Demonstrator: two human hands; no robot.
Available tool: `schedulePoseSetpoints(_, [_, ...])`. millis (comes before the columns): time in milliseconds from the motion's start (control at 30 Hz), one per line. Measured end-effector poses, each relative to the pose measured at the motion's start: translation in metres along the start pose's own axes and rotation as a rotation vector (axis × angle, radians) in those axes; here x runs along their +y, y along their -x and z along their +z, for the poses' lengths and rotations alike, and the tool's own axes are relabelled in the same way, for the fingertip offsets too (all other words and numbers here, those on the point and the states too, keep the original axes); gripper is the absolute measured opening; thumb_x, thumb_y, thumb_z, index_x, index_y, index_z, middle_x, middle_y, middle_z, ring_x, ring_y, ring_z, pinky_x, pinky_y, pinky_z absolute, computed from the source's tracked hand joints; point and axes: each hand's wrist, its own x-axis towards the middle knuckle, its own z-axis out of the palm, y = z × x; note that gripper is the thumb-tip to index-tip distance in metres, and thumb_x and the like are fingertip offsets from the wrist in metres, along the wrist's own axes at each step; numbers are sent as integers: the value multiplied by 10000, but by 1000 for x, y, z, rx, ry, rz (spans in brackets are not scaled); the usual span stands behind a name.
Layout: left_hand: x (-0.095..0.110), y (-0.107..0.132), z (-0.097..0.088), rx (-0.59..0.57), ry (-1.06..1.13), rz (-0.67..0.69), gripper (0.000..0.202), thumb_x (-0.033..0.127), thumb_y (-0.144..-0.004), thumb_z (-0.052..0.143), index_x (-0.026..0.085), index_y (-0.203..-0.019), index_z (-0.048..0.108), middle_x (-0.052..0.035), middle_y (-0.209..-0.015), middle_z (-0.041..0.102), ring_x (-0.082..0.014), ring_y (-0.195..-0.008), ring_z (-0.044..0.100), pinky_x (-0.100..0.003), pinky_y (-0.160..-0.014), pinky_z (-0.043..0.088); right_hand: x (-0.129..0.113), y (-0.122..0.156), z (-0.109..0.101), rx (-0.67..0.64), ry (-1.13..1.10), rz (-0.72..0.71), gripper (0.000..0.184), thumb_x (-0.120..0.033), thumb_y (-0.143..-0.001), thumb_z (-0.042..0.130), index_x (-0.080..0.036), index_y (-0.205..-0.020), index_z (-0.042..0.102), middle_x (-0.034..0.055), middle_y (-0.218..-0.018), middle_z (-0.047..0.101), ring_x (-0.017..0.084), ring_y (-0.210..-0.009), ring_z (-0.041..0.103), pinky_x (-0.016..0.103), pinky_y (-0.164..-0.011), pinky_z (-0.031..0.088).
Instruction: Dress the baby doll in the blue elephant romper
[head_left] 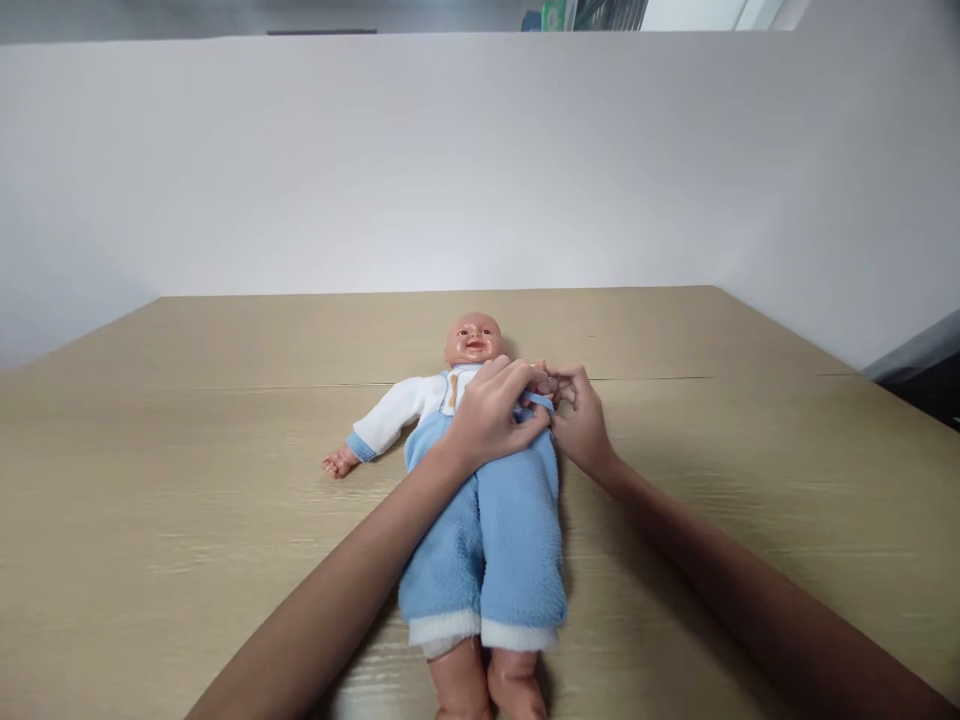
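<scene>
A baby doll (517,530) lies on its back on the table, its head pointing away from me. It wears a white top with blue cuffs and fuzzy blue trousers with white hems. My left hand (495,410) rests across the doll's chest, fingers curled round a narrow blue band (538,401) of the clothing. Close against it, my right hand (583,422) pinches at the band's outer end. Whether the band is a cuff or a strap I cannot tell. Both hands mostly cover the doll's arm on that side. The other sleeve (401,412) stretches out to the left.
The light wood table (225,500) has a thin seam running across it. Behind it stands a white partition (420,170), which also rises at the sides. A dark object (926,375) sits beyond the table's right edge.
</scene>
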Motion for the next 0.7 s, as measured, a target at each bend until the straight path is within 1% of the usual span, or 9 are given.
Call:
schedulePoseSetpoints(100, [3,-1,-1,74,-43,3,175,172,-869,627,239,-1026,590,-47,-939,698,-245,-918,595,-410,-882,485,-5,4,-6,-94,82,-144,201,-382,-1024,685,-285,-1193,636,39,-1019,654,213,-875,614,382,-810,534])
schedulePoseSetpoints(167, [5,-4,-2,113,-17,-63,162,157,-855,632,240,-985,585,-42,-948,699,-239,-943,601,-405,-912,479,-9,5,-10,-134,128,-235,114,-336,-1076,583,-274,-1147,647,55,-1036,643,228,-923,616,401,-831,522])
schedulePoseSetpoints(267, [3,-11,-3,135,78,-271,137,154,-860,625,237,-966,598,-26,-978,704,-216,-956,617,-376,-935,478,-15,7,-11,-142,165,-328,86,-284,-1071,572,-268,-1119,642,63,-1020,624,240,-927,609,414,-830,523])
schedulePoseSetpoints(333, [-3,-16,-3,74,141,-471,90,190,-873,629,233,-949,609,-10,-952,706,-198,-912,628,-345,-880,483,-19,10,-9,-121,191,-355,91,-263,-1040,630,-268,-1128,654,67,-1034,623,239,-915,607,416,-830,532])
schedulePoseSetpoints(400, [-9,-19,-3,-29,155,-637,41,247,-884,640,229,-912,618,8,-896,700,-187,-861,631,-323,-805,465,-22,12,-7,-89,201,-334,88,-258,-1033,648,-269,-1116,676,75,-1059,640,245,-949,623,427,-870,538])
schedulePoseSetpoints(433, [-12,-21,-4,-82,147,-683,51,273,-890,640,227,-885,619,16,-865,693,-181,-836,627,-316,-774,449,-23,13,-5,-75,184,-297,70,-269,-1042,640,-269,-1097,682,76,-1064,649,248,-972,631,431,-894,539])
schedulePoseSetpoints(500, [-16,-23,-5,-158,117,-706,122,304,-911,625,222,-824,605,26,-814,668,-171,-800,610,-309,-734,413,-23,15,-2,-51,77,-157,85,-325,-1067,611,-270,-1074,675,65,-1037,657,243,-980,641,421,-914,542])
schedulePoseSetpoints(633, [-21,-26,-8,-247,81,-695,246,347,-931,628,219,-737,547,40,-714,586,-164,-750,564,-310,-686,355,-14,15,6,15,-333,260,251,-514,-1067,584,-267,-1059,629,33,-989,649,214,-934,643,369,-891,561])
schedulePoseSetpoints(700, [-24,-26,-9,-285,92,-697,274,386,-932,639,218,-733,553,38,-711,581,-168,-755,563,-311,-682,348,-8,12,9,37,-481,390,325,-579,-1025,621,-259,-971,606,15,-936,621,201,-901,630,343,-867,562])
